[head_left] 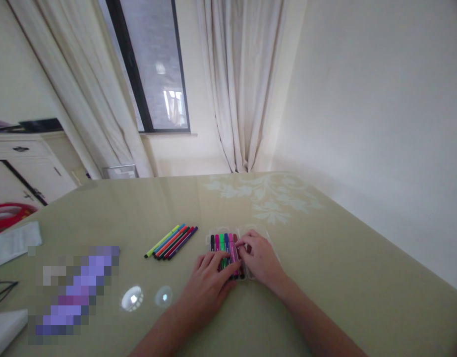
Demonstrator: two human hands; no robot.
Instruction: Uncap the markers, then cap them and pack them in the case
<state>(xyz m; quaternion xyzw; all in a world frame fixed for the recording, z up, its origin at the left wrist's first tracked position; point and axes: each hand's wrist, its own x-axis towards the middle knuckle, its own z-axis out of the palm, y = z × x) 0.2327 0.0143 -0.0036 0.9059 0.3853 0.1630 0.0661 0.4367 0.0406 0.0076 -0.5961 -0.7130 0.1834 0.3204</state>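
A clear plastic case (209, 240) lies unfolded on the table, with a row of felt-tip pens (221, 240) in its left half: black, magenta, green, blue, pink and brown caps. My left hand (211, 280) rests over the lower part of the row, fingers stretched out and touching the pens. At the row's right end, my right hand (263, 260) is closed, its thumb and fingertips pinching a brown felt-tip pen (249, 248) that is mostly covered. Left of the case, several loose felt-tip pens (171, 243) lie side by side at a slant, yellow-green to dark purple.
The glossy table (347, 277) meets a white wall at the right. On its left side are a blurred-out purple item (80, 292), a white packet (16, 243), a black cord (3, 290) and a red object (13, 214). Curtains and a window stand behind.
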